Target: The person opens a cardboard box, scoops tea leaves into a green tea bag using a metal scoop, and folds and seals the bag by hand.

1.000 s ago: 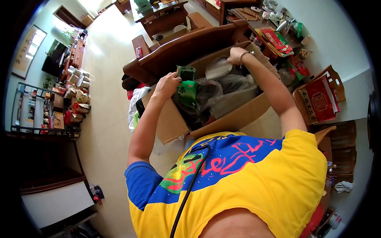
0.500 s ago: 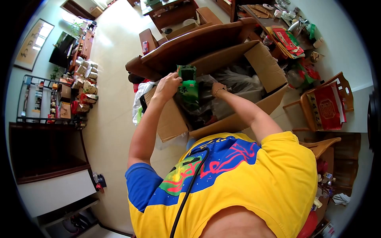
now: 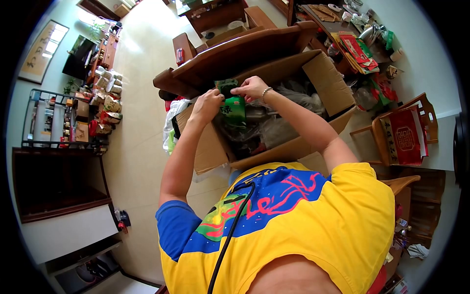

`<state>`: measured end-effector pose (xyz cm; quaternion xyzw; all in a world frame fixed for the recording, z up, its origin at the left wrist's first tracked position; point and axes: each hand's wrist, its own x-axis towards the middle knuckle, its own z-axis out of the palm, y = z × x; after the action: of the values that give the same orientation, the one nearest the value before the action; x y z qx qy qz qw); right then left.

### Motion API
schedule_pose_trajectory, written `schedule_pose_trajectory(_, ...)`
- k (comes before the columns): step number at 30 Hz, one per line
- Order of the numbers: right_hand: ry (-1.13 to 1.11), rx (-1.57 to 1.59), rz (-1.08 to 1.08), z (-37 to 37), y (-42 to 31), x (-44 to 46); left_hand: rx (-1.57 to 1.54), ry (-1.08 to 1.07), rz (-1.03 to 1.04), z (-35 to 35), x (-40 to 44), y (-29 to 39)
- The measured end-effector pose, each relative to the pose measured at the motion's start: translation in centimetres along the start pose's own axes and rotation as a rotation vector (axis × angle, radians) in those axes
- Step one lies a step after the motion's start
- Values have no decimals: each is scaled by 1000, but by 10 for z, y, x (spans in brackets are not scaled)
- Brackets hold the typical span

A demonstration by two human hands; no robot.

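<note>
The left hand [image 3: 209, 104] is clamping the left edge of a green bag [image 3: 234, 112], its fingertips partly hidden; the right hand [image 3: 252, 89] is pinching the opposite upper edge. The bag is extending between and below them, inside the cardboard box [image 3: 329, 82], whose plastic-wrapped contents [image 3: 296, 100] are remaining indistinct.

At my twelve o'clock stands the carton [image 3: 289, 145], with a bench back [image 3: 240, 56] just beyond it. Plastic bags [image 3: 298, 100] lie inside. Toward eleven, at the carton's left end, the pouch [image 3: 235, 111] is between my left hand [image 3: 208, 105] and right hand [image 3: 252, 89]. At one, flat packets [image 3: 359, 51] lie on a side table [image 3: 378, 49]; at two, a carrier bag [image 3: 405, 137] is on a chair [image 3: 427, 109]. A television [image 3: 78, 56] is at ten.
</note>
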<state>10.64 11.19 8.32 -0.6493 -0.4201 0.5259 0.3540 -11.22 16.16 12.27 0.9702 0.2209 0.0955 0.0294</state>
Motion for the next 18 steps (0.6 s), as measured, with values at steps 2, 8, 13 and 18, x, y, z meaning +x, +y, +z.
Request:
schedule_pose_trajectory(2, 22, 48, -20, 3, 9, 14, 0, -4, -1, 2, 1, -2)
schedule_pose_trajectory(8, 135, -579, -586, 8, -14, 10, 3, -16, -14, 3, 7, 0)
schedule_pose_trajectory(13, 467, -440, -443, -6, -31, 8, 6, -15, -34, 2, 5, -4)
schedule_pose_trajectory(18, 73, -391, 73, -2, -28, 14, 2, -22, -9, 3, 9, -1)
